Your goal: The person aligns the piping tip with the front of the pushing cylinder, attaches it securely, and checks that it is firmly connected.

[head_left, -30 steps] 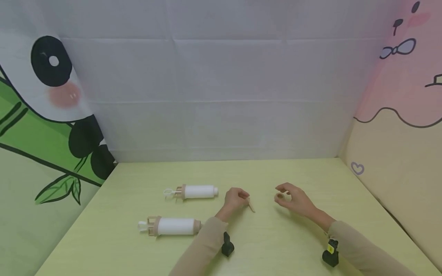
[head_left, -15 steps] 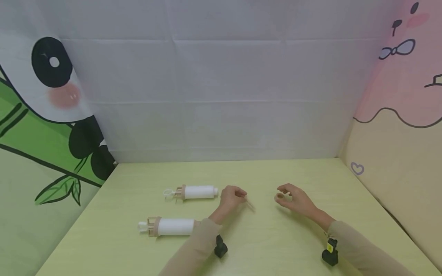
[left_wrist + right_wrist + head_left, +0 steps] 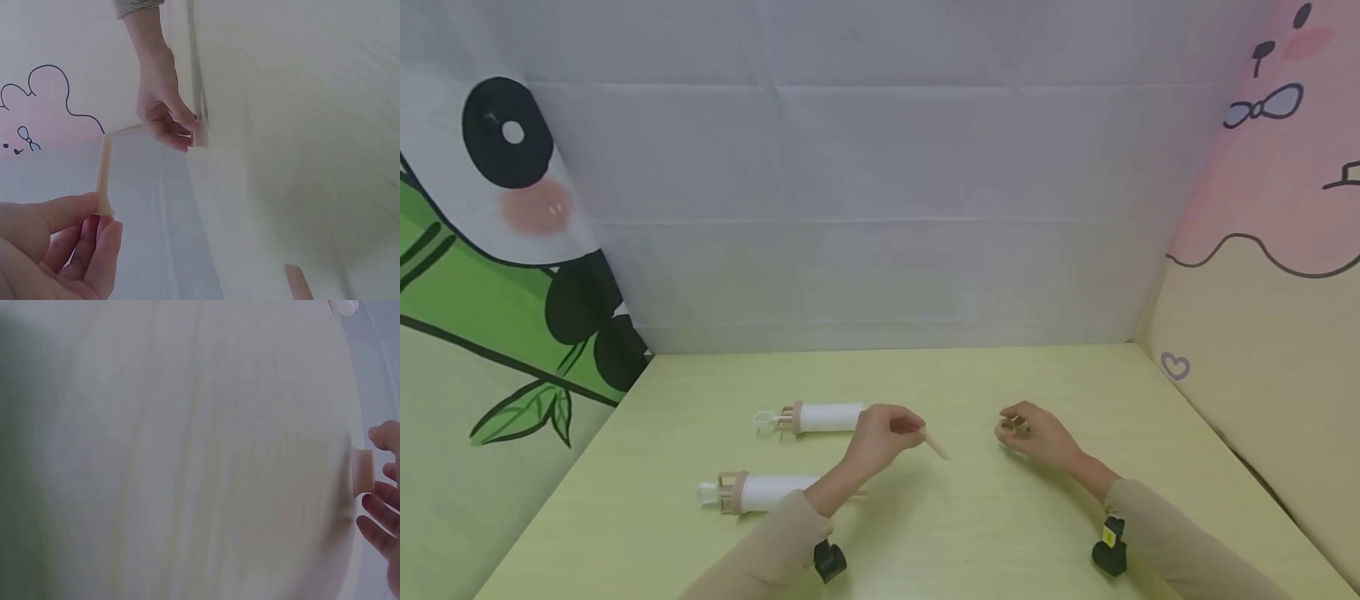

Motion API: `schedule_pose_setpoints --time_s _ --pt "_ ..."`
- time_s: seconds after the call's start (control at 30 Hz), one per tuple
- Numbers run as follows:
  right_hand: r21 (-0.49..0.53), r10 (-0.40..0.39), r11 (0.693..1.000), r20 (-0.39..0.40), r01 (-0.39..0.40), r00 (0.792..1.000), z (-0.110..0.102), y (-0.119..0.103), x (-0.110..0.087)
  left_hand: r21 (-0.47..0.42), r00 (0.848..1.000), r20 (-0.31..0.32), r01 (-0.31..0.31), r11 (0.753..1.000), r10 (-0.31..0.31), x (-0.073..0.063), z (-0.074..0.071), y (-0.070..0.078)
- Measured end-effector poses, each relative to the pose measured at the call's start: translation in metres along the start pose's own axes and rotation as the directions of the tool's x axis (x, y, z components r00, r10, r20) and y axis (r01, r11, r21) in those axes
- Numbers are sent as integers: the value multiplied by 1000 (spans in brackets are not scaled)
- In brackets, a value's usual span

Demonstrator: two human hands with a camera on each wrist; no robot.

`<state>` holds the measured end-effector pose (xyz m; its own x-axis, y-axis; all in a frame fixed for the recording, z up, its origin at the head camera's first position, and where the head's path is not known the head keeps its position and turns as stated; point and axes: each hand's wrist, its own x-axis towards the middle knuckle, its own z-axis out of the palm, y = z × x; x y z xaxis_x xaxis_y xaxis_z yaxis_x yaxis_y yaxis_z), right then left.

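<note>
My left hand (image 3: 880,433) pinches a thin beige nozzle (image 3: 936,446) between thumb and fingers, clear of the table. In the left wrist view the nozzle (image 3: 104,172) has a flared end at the fingertips and its narrow end points away. To the right, my right hand (image 3: 1041,433) holds a short beige ring (image 3: 1006,427) between thumb and fingers, low over the table. The ring (image 3: 363,472) shows as a small flanged collar in the right wrist view. Behind my left hand lies a white plunger press (image 3: 831,417) with a ring handle, its right end hidden.
A larger white press (image 3: 775,493) with beige end parts lies nearer on the left, partly behind my left forearm. The pale yellow table (image 3: 970,533) meets a white cloth backdrop (image 3: 895,275). Printed side walls stand left and right.
My left hand has moved left with the nozzle, now overlapping the farther press's right end. The right hand stays nearly in place with the ring, its fingers slightly closer together.
</note>
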<state>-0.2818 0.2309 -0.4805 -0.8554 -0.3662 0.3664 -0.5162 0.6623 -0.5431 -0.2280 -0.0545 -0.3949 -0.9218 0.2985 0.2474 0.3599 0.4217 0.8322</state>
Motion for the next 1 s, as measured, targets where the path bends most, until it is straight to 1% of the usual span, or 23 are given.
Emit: schedule_pose_setpoints --time_s 0.1,0.27,0.43,0.63,0.73,0.83,1.0 --pt "-11 3 1000 11 -3 1000 1 1 0 15 1000 -15 -18 1000 18 -5 -5 1" --pt "-37 20 999 14 -20 1000 3 1 3 57 997 -43 -56 997 59 -11 -10 0" --pt "-63 29 998 33 -27 999 4 -1 5 84 993 -79 -76 994 82 -13 -13 -6" --pt "-49 19 999 37 -17 999 2 -7 7 87 990 -129 -49 995 60 -10 -17 -11" --pt "-11 -16 1000 28 16 999 1 -13 9 59 987 -158 -20 998 29 -8 -17 -13" --pt "36 -73 997 6 73 997 0 -21 13 30 984 -176 10 999 -4 -5 -17 -13" --pt "69 -175 982 -26 177 984 -1 -36 21 30 980 -199 33 999 -27 -2 -18 -13"
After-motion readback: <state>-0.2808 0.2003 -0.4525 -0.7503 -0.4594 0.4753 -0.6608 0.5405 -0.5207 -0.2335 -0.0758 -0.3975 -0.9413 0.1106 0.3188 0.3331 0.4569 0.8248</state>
